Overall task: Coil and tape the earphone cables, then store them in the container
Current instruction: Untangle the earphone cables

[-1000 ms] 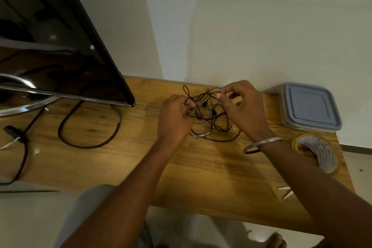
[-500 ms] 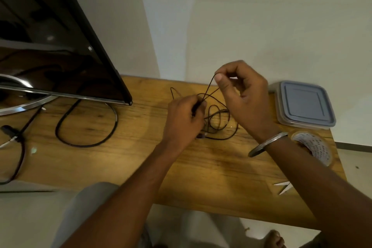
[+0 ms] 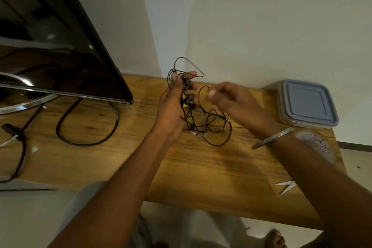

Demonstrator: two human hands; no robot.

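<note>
place: home room | cues: television (image 3: 50,46) on wooden table (image 3: 201,167), plain walls

Left hand (image 3: 171,106) grips a messy bunch of cables (image 3: 209,125), with loops trailing down onto the table (image 3: 201,167). Right hand (image 3: 231,100) is just right of it, too blurry to call a grip. Lidded container (image 3: 306,104) far right, tape (image 3: 318,145) and scissors (image 3: 285,186) nearer.

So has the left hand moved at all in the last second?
Yes. The left hand, holding the earphone cables, has risen toward the wall: its fingertips now overlap the table's back edge, where earlier they stayed short of it.
</note>
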